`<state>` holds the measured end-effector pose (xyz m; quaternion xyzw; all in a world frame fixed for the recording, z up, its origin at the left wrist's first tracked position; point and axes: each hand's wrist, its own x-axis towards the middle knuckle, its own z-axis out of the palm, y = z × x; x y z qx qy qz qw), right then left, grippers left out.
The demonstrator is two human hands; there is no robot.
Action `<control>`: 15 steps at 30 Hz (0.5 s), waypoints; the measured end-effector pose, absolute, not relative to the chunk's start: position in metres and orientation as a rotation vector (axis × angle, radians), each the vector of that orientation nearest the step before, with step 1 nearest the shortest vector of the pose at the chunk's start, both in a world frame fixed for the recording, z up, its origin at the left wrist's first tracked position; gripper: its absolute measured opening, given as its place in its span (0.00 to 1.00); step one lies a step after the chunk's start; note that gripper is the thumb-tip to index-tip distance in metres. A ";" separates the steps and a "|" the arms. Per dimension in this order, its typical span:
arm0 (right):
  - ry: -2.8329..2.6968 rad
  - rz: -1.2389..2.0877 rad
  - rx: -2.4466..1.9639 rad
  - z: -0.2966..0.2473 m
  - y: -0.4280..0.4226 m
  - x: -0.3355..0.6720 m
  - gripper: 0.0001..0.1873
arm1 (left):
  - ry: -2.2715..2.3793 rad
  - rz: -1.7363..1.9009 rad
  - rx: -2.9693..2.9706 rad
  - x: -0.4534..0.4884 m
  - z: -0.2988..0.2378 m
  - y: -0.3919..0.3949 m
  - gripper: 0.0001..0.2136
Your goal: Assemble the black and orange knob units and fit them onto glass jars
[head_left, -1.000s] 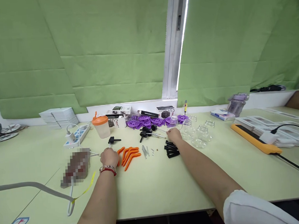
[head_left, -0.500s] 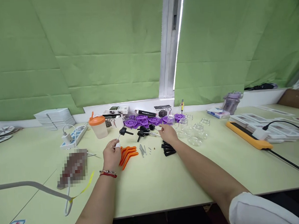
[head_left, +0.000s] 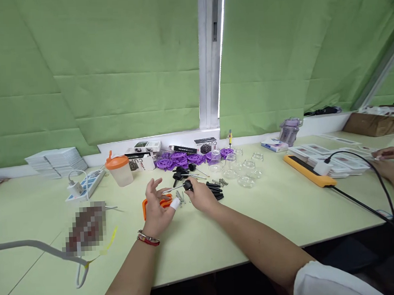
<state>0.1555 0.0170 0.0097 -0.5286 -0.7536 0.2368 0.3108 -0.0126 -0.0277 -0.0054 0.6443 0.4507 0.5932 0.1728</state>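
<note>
My right hand (head_left: 201, 196) is closed on the black knob of a metal-rod part (head_left: 186, 186). The thin rod points left towards my left hand (head_left: 156, 206). That hand is raised off the table with its fingers spread, a white wrap on the thumb and a red bracelet on the wrist. Its fingertips are at the rod's free end. Orange curved plastic pieces (head_left: 144, 206) lie on the table under it. Small screws (head_left: 179, 196) lie between my hands. More black-knobbed rods (head_left: 180, 174) lie just beyond. Short black bars (head_left: 216, 190) and springs (head_left: 220, 181) are to the right.
Purple discs (head_left: 184, 159), small boxes (head_left: 144, 146) and glass jars (head_left: 246, 169) sit further back. An orange-lidded cup (head_left: 119, 170) and a power strip (head_left: 79, 185) stand at the left. A blurred object (head_left: 86, 226) lies front left. At the right are a yellow bar (head_left: 307, 171), a black cable (head_left: 359, 203) and another person's hands (head_left: 392, 165).
My left hand brought the knobbed rod to the right and spread its fingers. My right hand came back from the jars and closed on the knob. The view has turned to the right.
</note>
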 end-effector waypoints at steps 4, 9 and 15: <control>-1.660 1.390 -1.086 0.002 0.008 0.152 0.14 | 1.210 1.628 1.768 -0.014 -0.009 -0.022 0.41; -1.781 1.651 -0.810 -0.009 -0.010 0.141 0.12 | 1.136 1.071 1.748 -0.012 -0.008 -0.027 0.20; -2.273 0.476 -1.339 -0.002 0.018 0.164 0.13 | 1.304 1.196 1.709 -0.014 -0.002 -0.027 0.16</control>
